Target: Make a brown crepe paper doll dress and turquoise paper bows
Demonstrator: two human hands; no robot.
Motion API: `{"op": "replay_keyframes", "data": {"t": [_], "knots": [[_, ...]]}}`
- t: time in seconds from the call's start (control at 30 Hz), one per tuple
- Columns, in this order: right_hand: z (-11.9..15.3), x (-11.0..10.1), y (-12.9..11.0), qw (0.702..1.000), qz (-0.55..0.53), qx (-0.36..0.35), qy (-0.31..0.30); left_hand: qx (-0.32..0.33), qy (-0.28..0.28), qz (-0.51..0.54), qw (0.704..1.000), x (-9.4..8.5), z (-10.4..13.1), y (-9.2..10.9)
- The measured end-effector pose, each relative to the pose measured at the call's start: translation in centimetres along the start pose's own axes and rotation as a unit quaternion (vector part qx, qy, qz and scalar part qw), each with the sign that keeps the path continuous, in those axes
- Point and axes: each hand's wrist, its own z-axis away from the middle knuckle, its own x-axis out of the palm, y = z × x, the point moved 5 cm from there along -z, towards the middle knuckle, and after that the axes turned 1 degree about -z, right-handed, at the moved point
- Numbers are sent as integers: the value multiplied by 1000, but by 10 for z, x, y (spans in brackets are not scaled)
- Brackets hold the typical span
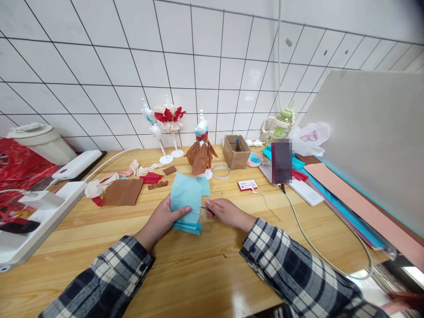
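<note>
Wooden tabletop (185, 282): tissue sheets and doll-scale dress forms laid out.
Far left: white lidded bin (44, 143), closed; contents hidden.
Far right: translucent plastic bag (311, 136); pink seen on it, whether print or contents cannot be told. Green-lidded clear jug (281, 126) beside it.
Far centre: brown-skirted dress form (201, 148) standing upright. Open cardboard box (236, 152) to its right, a turquoise scrap visible inside.
Near centre: folded light-blue tissue paper (186, 196) grasped at its left edge by the left hand (167, 216), thumb on top.
Right of box: small pink bowl (255, 160), turquoise scraps held in it.
Red-and-white label card (247, 185): print present, too small to be read; thread trailed from it.
Pointed metal tool (203, 207): clenched in the right hand (220, 210), handle covered by fingers, tip at the paper's right edge.
</note>
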Motion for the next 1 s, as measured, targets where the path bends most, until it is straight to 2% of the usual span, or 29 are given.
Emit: {"op": "replay_keyframes", "data": {"t": [0.2, 0.57, 0.73, 1.0], "knots": [[-1, 0, 0, 1000, -1, -11, -1, 1, -5, -1, 1000, -1, -1, -1], [-1, 1, 8, 998, -63, 30, 1, 3, 0, 2, 1000, -1, 0, 0], [0, -1, 4, 999, -48, 26, -3, 11, -8, 8, 1000, -1, -1, 0], [-1, 4, 4, 1000, -16, 6, -4, 9, -23, -40, 999, 2, 0, 0]]}}
